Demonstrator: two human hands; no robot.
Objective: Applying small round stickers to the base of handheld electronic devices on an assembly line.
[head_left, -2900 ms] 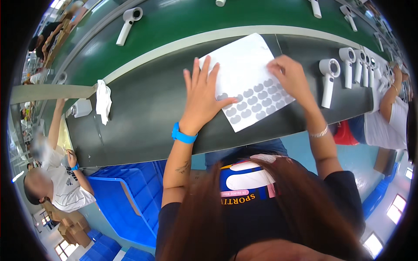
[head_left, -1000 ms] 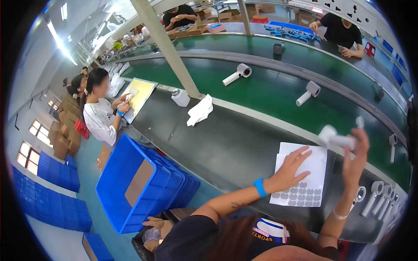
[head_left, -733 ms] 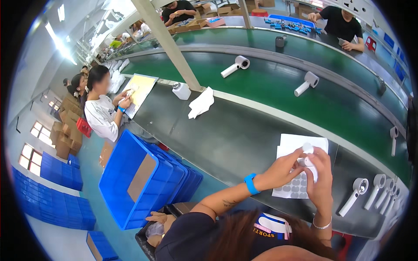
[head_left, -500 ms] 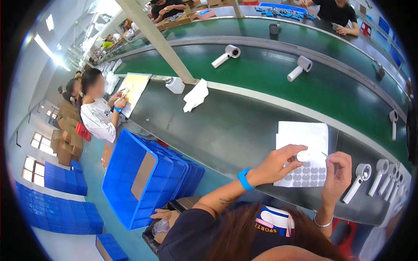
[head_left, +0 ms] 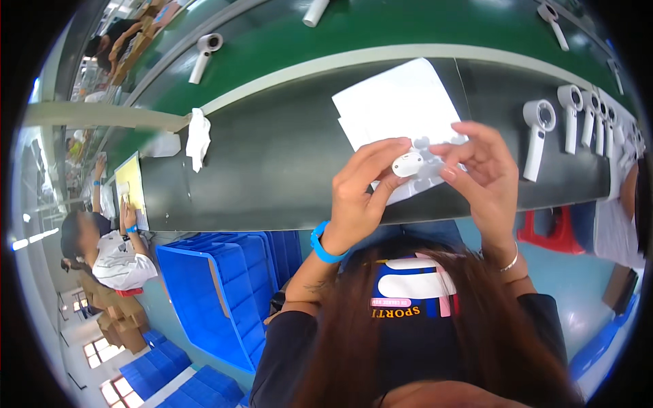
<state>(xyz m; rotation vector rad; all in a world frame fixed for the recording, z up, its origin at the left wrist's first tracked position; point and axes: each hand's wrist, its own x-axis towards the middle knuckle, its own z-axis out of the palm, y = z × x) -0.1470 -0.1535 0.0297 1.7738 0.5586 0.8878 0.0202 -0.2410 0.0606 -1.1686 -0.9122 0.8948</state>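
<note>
My left hand [head_left: 362,182] pinches a white oval plastic part [head_left: 408,165] between thumb and fingers. Small dark dots mark the face of this part, and its far side is hidden. Just to its right hovers my right hand [head_left: 486,178], thumb and fingers apart, with nothing that I can make out between them. Beneath both hands lies a white sheet [head_left: 394,98] with grey round stickers on its near portion, partly covered by the fingers. To the right, a white handheld fan [head_left: 537,139] lies on the dark table.
Several more white fans [head_left: 570,119] lie at the right end of the table [head_left: 265,163]. Beyond runs a green conveyor [head_left: 286,51] carrying fans. A white cloth [head_left: 198,139] lies at left. Blue crates [head_left: 204,292] stand below, near a seated co-worker [head_left: 112,255].
My view has turned, so the sheet and hands appear nearer the middle. My right hand has moved closer to the white part and its pinch has opened. The left hand still holds the part.
</note>
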